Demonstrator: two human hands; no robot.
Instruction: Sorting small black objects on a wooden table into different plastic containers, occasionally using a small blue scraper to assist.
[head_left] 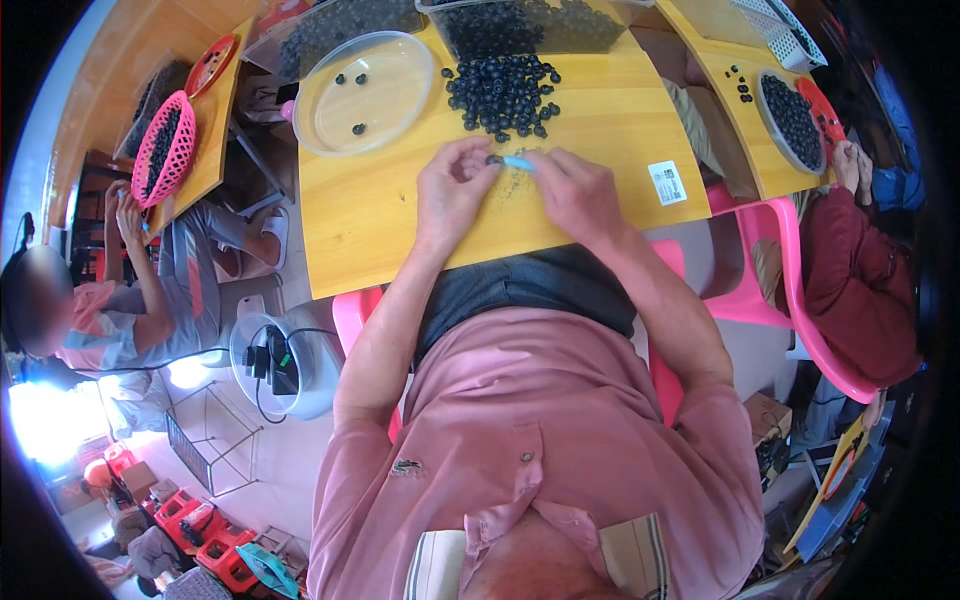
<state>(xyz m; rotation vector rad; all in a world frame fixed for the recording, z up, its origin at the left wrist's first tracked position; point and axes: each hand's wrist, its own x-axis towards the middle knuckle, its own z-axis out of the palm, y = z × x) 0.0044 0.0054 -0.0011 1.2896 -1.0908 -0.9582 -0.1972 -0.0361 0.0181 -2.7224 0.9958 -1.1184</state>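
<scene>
Over the yellow wooden table [380, 220], my left hand [450, 195] pinches a small dark round bead [494, 159] between thumb and fingertips. My right hand [580, 195] grips a slim light-blue tool [517, 162], pen-like in shape, whose tip meets the bead. What kind of tip it has is too small to tell. Fine dark crumbs [517, 185] lie on the wood under both hands. Just beyond them spreads a heap of dark, shiny round beads [500, 95]. To its left rests a shallow clear plastic tray [395, 115] with 3 beads in it.
Clear bins [520, 30] full of beads line the table's far edge. A white label [667, 184] sticks near the right edge. Co-workers sit at side tables, with a pink basket [165, 150] left and a bowl of beads [790, 120] right. A white bucket [290, 365] stands on the floor.
</scene>
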